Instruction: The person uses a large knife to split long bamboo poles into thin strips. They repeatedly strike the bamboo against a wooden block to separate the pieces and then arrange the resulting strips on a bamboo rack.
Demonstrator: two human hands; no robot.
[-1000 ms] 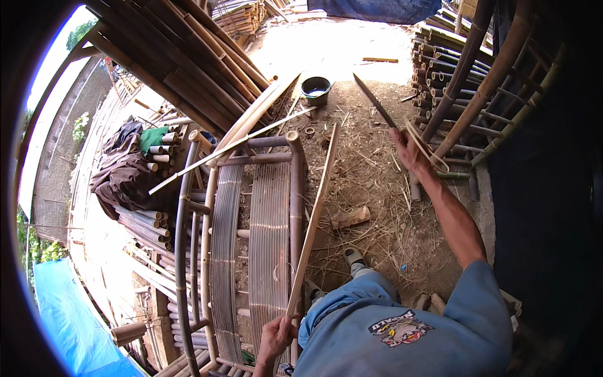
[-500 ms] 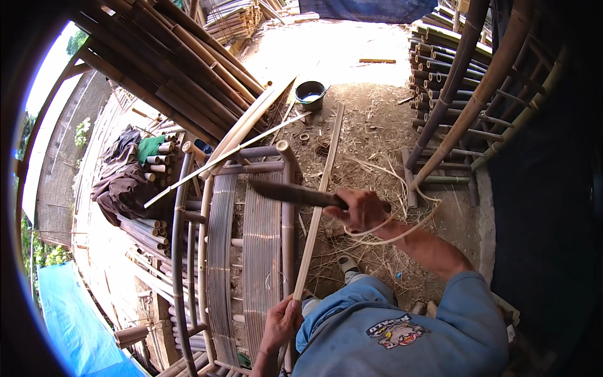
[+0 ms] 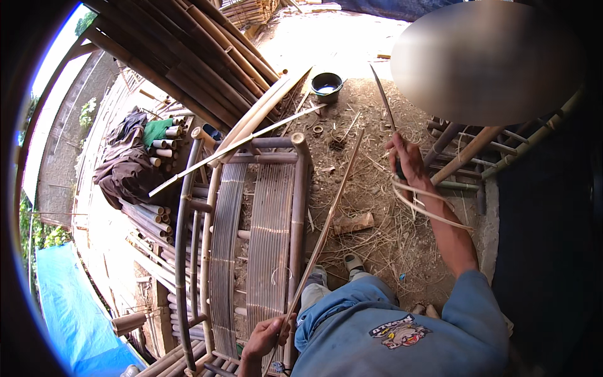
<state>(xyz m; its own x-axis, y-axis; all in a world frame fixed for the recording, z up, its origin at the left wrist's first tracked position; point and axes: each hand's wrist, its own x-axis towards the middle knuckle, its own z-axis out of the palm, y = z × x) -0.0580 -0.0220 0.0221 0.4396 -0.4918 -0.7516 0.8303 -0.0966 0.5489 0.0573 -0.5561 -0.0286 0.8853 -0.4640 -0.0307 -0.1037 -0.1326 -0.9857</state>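
My right hand (image 3: 408,157) is closed round the handle of a long knife, its dark narrow blade (image 3: 382,94) pointing up and away over the ground. A pale thin loop of split cane (image 3: 434,215) hangs round that wrist. My left hand (image 3: 267,336), low by my hip, grips the near end of a long bamboo strip (image 3: 330,223). The strip slants away to the right, seen nearly edge-on, and its far end stands apart from the knife. Just left of the strip is a bamboo bench frame (image 3: 298,207) with slatted panels (image 3: 271,239).
Long bamboo strips (image 3: 251,129) lie across the bench's far end, near a black bucket (image 3: 326,88). Dark poles (image 3: 188,56) lean at the far left. Brown cloth (image 3: 129,179) covers stacked bamboo. A short bamboo piece (image 3: 353,223) lies among shavings. A blurred patch hides the upper right.
My right hand has moved right and lifted the knife away from the strip, its blade swinging from leftward to pointing away. The strip has turned edge-on and its far end has shifted right.
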